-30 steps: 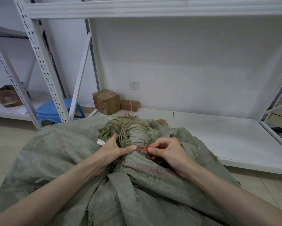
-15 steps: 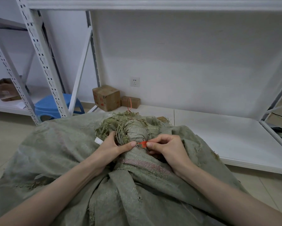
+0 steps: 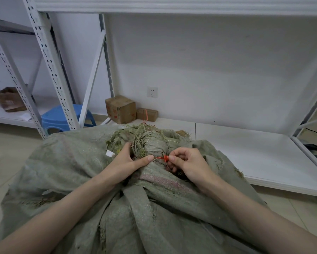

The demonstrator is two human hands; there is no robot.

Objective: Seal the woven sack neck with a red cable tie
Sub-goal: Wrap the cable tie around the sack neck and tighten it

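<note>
Low on the bunched neck [image 3: 152, 146] of the sack [image 3: 77, 173], the red tie [image 3: 163, 158] runs as a thin band round the cloth, its small head turned to the front. Dry green stems [image 3: 134, 132] spill from the sack's mouth above the tie; what fills the body below is hidden. The sack is grey-green woven cloth, creased, with a faded pink stripe just under the neck and a white label [image 3: 109, 153] at the neck's left side. The left hand [image 3: 128, 163] grips the neck from the left, fingers curled behind it and thumb tip pressed just beside the tie. The right hand [image 3: 189, 165] pinches the tie at its head between thumb and forefinger, the other fingers curled under. The sack lies on the floor [image 3: 0, 162] against the front edge of a white shelf [image 3: 254, 154]. Two cardboard boxes [image 3: 121, 109] sit at the shelf's back left corner, below a wall socket [image 3: 152, 91]. A blue stool [image 3: 62, 117] stands on the floor to their left.
</note>
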